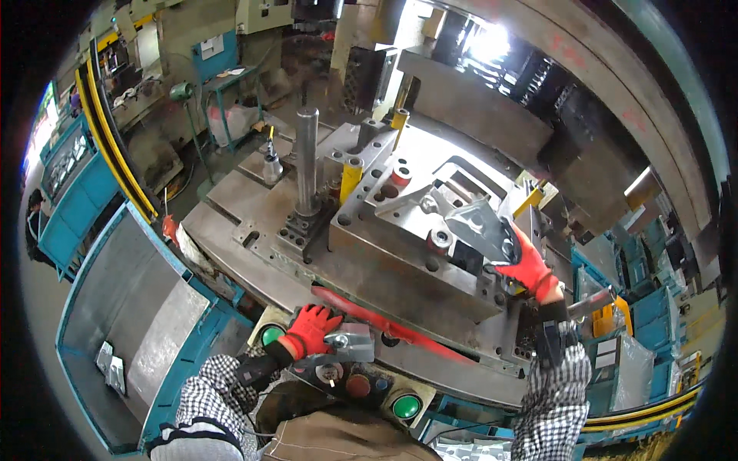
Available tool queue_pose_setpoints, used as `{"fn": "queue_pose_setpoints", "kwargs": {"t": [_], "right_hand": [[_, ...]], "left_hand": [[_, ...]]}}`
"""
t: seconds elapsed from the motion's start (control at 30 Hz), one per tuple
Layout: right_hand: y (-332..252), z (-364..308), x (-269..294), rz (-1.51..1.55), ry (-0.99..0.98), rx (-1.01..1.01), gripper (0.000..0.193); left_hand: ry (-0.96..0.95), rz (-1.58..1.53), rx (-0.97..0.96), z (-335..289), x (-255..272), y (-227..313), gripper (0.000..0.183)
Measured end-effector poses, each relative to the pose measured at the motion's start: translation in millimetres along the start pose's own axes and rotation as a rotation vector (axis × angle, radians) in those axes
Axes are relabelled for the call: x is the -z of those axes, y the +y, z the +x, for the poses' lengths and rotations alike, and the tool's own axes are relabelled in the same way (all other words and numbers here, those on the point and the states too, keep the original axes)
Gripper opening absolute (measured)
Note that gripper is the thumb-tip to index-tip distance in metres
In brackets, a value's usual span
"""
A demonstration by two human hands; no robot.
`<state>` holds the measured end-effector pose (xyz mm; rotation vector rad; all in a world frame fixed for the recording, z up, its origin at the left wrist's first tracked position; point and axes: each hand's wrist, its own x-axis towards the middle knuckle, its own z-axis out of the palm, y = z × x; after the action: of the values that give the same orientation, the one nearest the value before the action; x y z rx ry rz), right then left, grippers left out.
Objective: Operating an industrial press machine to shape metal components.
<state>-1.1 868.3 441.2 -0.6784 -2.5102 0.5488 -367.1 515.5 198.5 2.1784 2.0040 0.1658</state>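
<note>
My left hand [311, 330], in a red and dark glove, is closed on the edge of a small bent sheet-metal part [354, 346], held above the control panel at the press's front edge. My right hand [530, 265], gloved the same way, reaches over the die [415, 265] and grips the right end of a larger shaped sheet-metal part [478, 224]. That part lies tilted over the die's top, beside a round guide bushing [440, 240]. The right fingertips are partly hidden behind the metal.
A tall steel guide post [307, 161] rises left of the die, near a yellow post [350, 178]. Green buttons [407, 406] sit on the panel. At left, a blue-framed bin [127, 238] holds metal parts [111, 369]. The heavy upper press [569, 54] overhangs the back.
</note>
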Motion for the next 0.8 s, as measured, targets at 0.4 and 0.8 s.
{"fn": "queue_pose_setpoints", "kwargs": {"t": [0.4,0.8], "right_hand": [[70,116,-44,0.234,-0.557,-0.481,0.108],[15,96,-110,-0.42,0.429,-0.023,0.066]], "left_hand": [[-0.039,0.036,-0.03,-7,4,9,0.092],[-0.052,0.048,-0.035,7,5,19,0.091]]}}
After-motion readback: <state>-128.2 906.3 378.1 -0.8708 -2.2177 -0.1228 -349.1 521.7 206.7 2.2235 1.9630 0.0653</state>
